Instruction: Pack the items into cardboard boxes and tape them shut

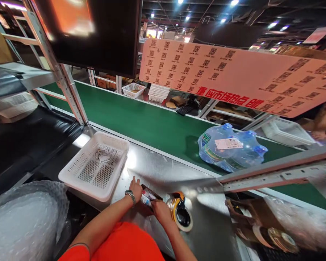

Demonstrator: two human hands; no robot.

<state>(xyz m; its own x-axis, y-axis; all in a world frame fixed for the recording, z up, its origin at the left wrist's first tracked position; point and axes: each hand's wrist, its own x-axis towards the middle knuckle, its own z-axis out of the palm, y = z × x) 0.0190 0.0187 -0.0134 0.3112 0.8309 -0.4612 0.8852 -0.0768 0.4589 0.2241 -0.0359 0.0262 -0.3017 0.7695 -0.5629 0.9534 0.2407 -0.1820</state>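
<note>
Between my two hands, low in the middle of the head view, is a small open cardboard box [151,194] with colourful printed packaging showing in it. My left hand [136,189], with a watch at the wrist, grips the box's left end, its fingertips pointing away from me. On the near right side my right hand [161,211] is closed on the box; its fingertips are partly hidden. Right beside that hand, a tape dispenser [181,214] in orange and black with a roll of tape lies on the metal table [206,224].
A white plastic basket [66,175] with paper slips inside stands at left. Bubble wrap [24,221] bulks at lower left. Beyond the table runs a green conveyor belt [119,112] carrying shrink-wrapped large bottles [229,148]. A metal rail [282,168] borders the right; a code board [233,72] hangs above.
</note>
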